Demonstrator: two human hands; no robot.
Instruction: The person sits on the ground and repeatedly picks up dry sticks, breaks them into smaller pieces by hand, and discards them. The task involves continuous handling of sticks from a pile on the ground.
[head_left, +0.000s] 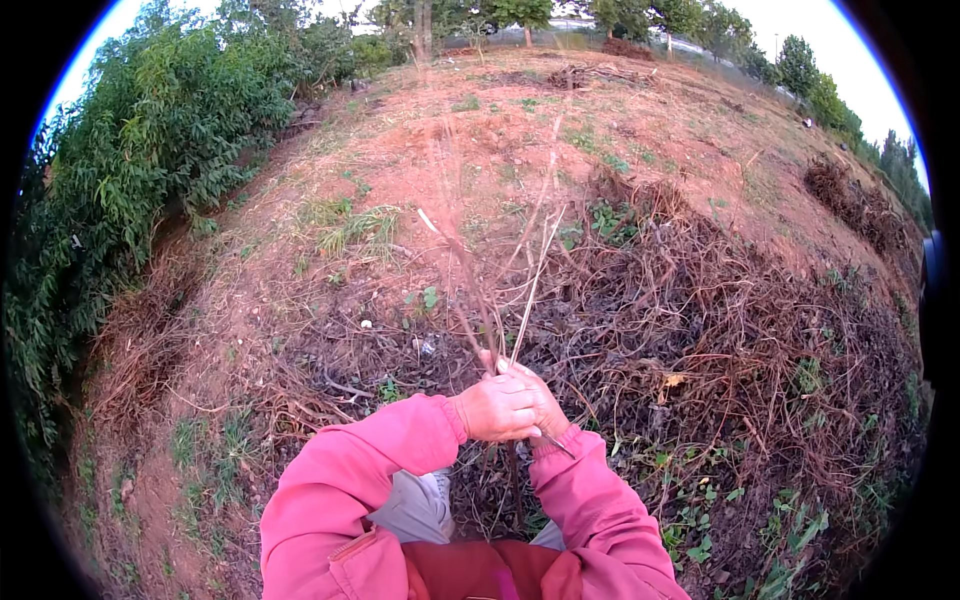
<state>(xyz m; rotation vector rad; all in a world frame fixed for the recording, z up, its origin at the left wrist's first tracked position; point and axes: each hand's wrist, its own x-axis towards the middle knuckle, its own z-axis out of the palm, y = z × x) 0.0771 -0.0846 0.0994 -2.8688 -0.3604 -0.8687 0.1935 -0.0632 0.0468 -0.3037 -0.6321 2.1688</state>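
Observation:
My left hand (495, 409) and my right hand (541, 390) are close together, overlapping in front of my body. Both are closed around a loose bunch of thin, bare woody stems (534, 289) that fan out upward and away from me; some look blurred. The lower ends of the stems pass below the hands, between my legs. A short, thin dark piece (559, 446) sticks out beneath the hands beside the right cuff; what it is cannot be told. Pink sleeves cover both arms to the wrists.
A large heap of dry, tangled vines (720, 322) lies ahead and to the right. Leafy green bushes (135, 142) line the left. Reddish bare soil (390, 157) with grass tufts rises beyond, with another brush pile (855, 199) at far right and trees behind.

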